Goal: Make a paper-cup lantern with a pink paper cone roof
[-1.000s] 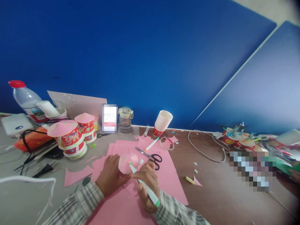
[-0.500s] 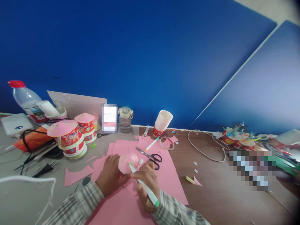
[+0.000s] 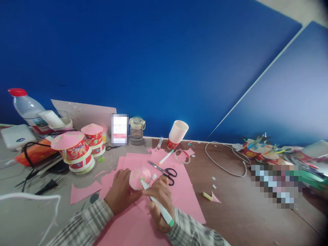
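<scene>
Pink paper sheets [image 3: 186,201], layered, are covering the near middle of the table [image 3: 230,218], two plaid sleeves [image 3: 92,218] lying across them. Right hand [image 3: 161,203]: fingers are closing round a white marker [image 3: 167,216] with a green end, its tip pointing up and left. Left hand [image 3: 121,189]: fingers and thumb are curling about the left and lower edge of a rounded pink paper piece [image 3: 137,174], gripping it. This piece is sitting just above the sheets, between the two hands, bearing green marks; the marker's tip is meeting its lower right part, though whether it is truly touching is too small to tell. White cap-like bit [image 3: 154,176]: lying just beside the piece. Scissors, black-handled [image 3: 164,170]: resting on the sheets, blades parted slightly, beyond the right hand. Second marker [image 3: 167,158], white with a yellow tip: lying slantwise beyond the scissors. Black plug [image 3: 47,186]: lying on the left. Yellow-green stub [image 3: 207,196]: lying on the right beside a pink scrap [image 3: 215,198]. Red cup assemblies, two, the nearer [image 3: 77,152] and the farther [image 3: 94,139]: standing upright at left under pink conical tops. Stacked paper cups [image 3: 178,133]: leaning at the far edge. Lidded clear jar [image 3: 137,133]: standing near a blurred bright screen [image 3: 120,128]. Red-capped bottle [image 3: 29,111]: standing far left. Blue partition [image 3: 153,68]: rising behind everything.
</scene>
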The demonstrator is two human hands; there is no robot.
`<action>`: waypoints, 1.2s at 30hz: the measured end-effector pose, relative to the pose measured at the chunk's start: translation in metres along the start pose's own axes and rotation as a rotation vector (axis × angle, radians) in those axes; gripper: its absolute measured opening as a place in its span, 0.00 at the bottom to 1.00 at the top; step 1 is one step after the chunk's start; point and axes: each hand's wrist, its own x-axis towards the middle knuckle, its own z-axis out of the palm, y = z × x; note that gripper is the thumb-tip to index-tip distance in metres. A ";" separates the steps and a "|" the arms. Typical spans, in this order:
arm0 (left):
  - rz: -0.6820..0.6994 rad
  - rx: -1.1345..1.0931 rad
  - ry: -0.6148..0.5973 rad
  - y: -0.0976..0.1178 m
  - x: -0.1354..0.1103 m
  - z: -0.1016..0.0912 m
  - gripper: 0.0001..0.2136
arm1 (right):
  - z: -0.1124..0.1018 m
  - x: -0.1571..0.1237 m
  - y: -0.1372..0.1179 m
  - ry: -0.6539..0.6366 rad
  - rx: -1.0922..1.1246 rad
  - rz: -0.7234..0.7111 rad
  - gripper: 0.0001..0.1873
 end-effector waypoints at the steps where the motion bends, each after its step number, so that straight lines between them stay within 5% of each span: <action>1: -0.002 -0.001 0.000 0.000 0.000 0.000 0.14 | 0.000 0.001 0.000 0.004 -0.004 0.001 0.22; 36: -0.027 0.005 -0.008 0.002 0.001 -0.002 0.14 | -0.004 0.000 -0.002 0.018 -0.021 0.007 0.22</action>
